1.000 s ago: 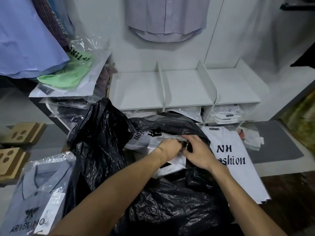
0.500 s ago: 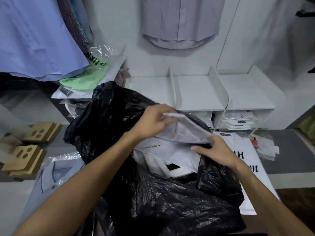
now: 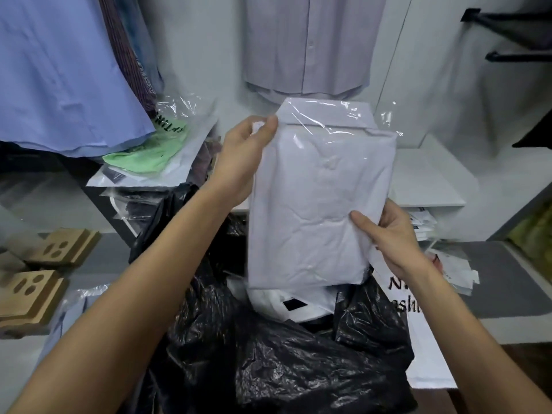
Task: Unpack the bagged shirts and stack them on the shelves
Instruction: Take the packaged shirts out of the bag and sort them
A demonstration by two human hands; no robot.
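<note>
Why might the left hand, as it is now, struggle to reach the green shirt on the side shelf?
Probably not freely: the left hand grips the wrapped white shirt. The green shirt lies uncovered nearby.

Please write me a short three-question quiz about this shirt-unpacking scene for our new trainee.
1. True or false: the folded white shirt in its clear plastic sleeve is lying flat on the white shelf.
2. Which hand grips the sleeve near the shirt's collar? A) left hand B) right hand C) neither
3. Fill in: below the held shirt, more packed shirts sit inside an open ____ bag.

Key
1. False: both hands hold it upright in the air above the bag, in front of the shelf.
2. A: the left hand pinches the upper left corner, while the right hand holds the lower right edge.
3. Black plastic.
</note>
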